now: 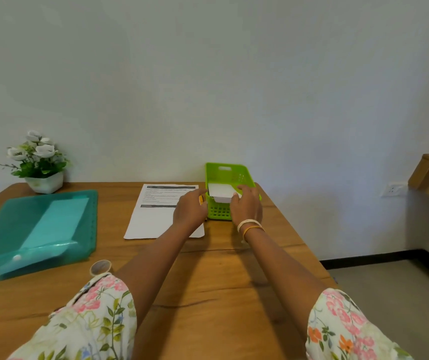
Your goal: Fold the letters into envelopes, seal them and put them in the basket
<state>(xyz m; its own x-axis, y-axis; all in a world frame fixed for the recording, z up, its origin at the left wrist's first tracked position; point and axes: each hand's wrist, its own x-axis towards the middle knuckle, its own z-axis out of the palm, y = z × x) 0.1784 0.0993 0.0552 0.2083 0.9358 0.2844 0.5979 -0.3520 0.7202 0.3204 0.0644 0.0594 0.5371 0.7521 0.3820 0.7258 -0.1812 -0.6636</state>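
wooden counter (221,281) held a teal folder (39,229) at left, printed letter (156,211) mid, green basket (230,178) at back right. white envelope (221,194) sat inside basket. both hands at basket: left hand (190,210) half-curled beside it, right hand (247,203) fingers touching envelope; grip unclear.

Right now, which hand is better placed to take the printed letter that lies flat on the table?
The left hand. It is already over the right part of the printed letter, while the right hand is at the green basket, by the white envelope, farther from the sheet.
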